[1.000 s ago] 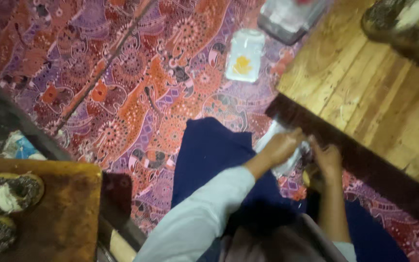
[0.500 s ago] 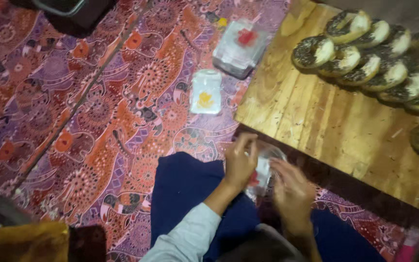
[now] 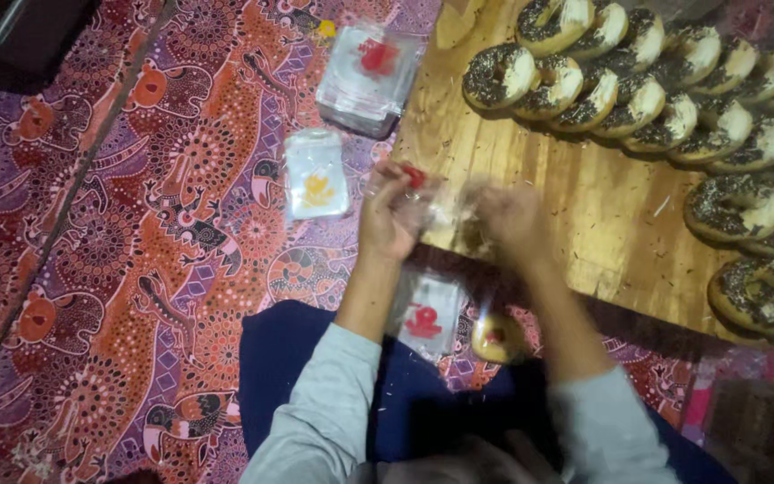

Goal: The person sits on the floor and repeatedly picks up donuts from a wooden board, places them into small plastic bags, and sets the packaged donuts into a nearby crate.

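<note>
My left hand and my right hand are raised together at the near edge of a low wooden table. Between them they hold a clear plastic bag with a red mark; the right hand is blurred by motion. Several chocolate-sprinkled doughnuts lie in rows on the table's far and right side. On my lap lie another clear bag with a red print and a wrapped doughnut.
A patterned red and purple cloth covers the floor. On it lie a small clear bag with a yellow print and a stack of clear bags with red prints. A dark container sits at the top left.
The view has swung up and right, bringing the table and doughnuts into sight. My hands rose from my lap to the table's edge, holding the clear bag.
</note>
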